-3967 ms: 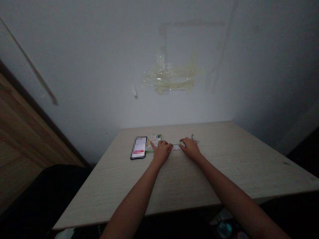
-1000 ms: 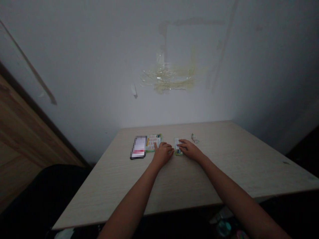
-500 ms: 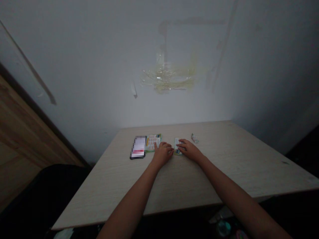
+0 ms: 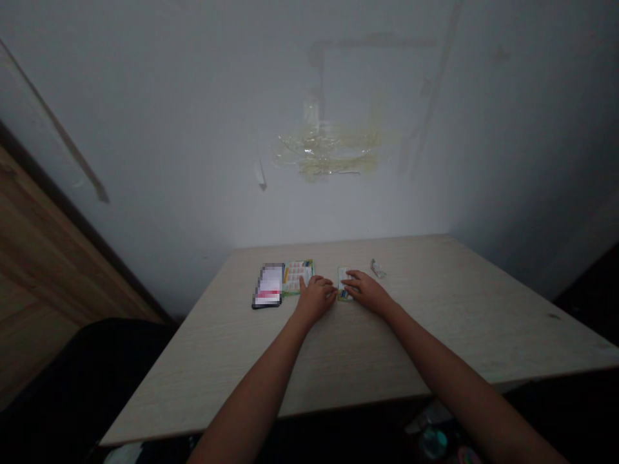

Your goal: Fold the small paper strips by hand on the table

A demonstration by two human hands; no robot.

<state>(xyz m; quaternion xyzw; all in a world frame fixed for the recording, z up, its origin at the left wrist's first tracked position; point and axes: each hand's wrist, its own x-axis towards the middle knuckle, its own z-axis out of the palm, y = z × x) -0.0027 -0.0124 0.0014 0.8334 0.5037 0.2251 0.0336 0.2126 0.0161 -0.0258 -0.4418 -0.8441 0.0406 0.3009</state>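
My right hand lies over the right side of a small printed card or folded leaflet with a green border. Its fingers are stretched and resting on the paper, hiding part of it. Just left of that, my left hand rests on the table with fingers bent to the right and thumb apart, holding nothing that I can see. The left thumb is at the lower right of a larger printed sheet, green-edged with rows of small print. Whether the thumb presses on it I cannot tell.
A phone with a lit, blurred screen lies left of the sheet. A small crumpled clear wrapper is beyond my right hand. The pale wooden table meets a wall with old tape. A dark chair stands at left.
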